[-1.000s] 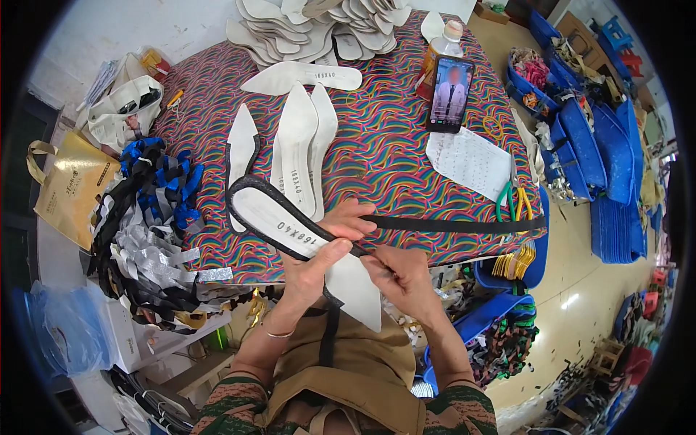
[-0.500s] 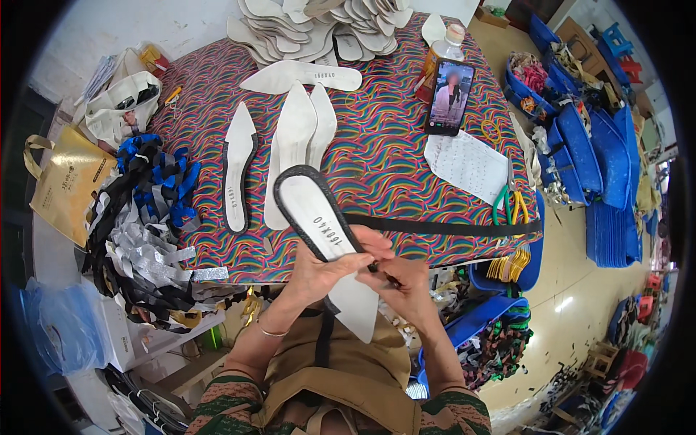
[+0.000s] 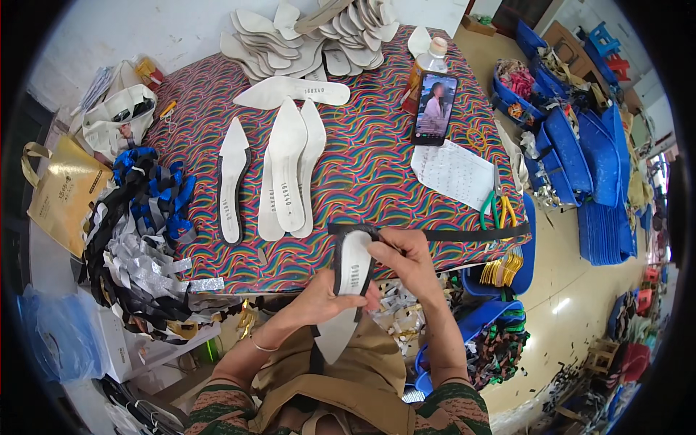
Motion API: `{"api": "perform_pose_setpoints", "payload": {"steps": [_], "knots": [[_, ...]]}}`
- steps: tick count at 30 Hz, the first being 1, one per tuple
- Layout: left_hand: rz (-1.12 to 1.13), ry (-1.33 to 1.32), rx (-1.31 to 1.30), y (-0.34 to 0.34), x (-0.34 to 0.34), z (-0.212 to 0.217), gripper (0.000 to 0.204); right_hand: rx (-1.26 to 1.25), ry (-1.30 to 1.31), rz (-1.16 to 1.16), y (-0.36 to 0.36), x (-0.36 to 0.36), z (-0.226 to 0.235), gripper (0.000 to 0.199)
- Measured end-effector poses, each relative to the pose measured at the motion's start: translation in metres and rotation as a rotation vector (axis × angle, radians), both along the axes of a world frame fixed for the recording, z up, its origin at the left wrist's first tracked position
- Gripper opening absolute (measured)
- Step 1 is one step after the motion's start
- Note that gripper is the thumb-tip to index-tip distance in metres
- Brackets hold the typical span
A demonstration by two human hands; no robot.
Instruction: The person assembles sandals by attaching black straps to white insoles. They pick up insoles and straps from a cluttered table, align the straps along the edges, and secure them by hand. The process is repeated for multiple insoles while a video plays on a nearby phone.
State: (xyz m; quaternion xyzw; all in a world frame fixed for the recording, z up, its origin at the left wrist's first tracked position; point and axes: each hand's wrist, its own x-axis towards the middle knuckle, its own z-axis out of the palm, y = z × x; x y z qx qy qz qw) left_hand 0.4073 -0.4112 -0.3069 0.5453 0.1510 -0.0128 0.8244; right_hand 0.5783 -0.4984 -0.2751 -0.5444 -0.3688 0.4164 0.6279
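Black-edged insole (image 3: 355, 262) at view's 6 o'clock, left hand (image 3: 317, 301) clamped on its middle, right hand (image 3: 407, 259) pinching its rounded end at 1 o'clock, three plain insoles (image 3: 290, 163) toward 11.

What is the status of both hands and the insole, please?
Left hand gripping black-edged, pointed white insole. Right hand holding its rounded end. Long flat black strip close behind right hand.

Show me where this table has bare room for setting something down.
Patterned cloth lies bare between the three overlapping insoles and the white sheet. Crowded: the back, under the insole pile, and the left side, by the tangled ribbons.
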Motion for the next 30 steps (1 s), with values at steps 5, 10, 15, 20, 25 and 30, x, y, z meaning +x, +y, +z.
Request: {"api": "perform_pose_setpoints", "payload": {"steps": [5, 10, 15, 20, 25, 30], "knots": [[0.011, 0.071, 0.124, -0.011, -0.003, 0.001, 0.022, 0.035, -0.303, 0.050, 0.010, 0.013, 0.004, 0.024], [0.044, 0.071, 0.228, -0.006, -0.006, 0.002, 0.017, 0.132, 0.074, -0.237, 0.000, -0.025, -0.029, 0.015], [0.144, 0.113, 0.228, 0.005, -0.006, 0.003, 0.031, -0.060, 0.356, -0.251, -0.016, -0.058, -0.046, 0.010], [0.216, 0.078, 0.138, 0.006, 0.003, 0.027, 0.032, 0.004, 0.475, -0.075, -0.021, -0.050, -0.053, 0.028], [-0.141, -0.162, -0.433, 0.002, 0.005, 0.009, 0.034, -0.213, 0.871, -0.396, 0.015, -0.033, -0.031, 0.030], [-0.372, -0.452, -0.687, -0.011, 0.018, -0.018, 0.075, 0.322, 0.917, -0.194, 0.032, -0.030, -0.048, 0.028]]}}
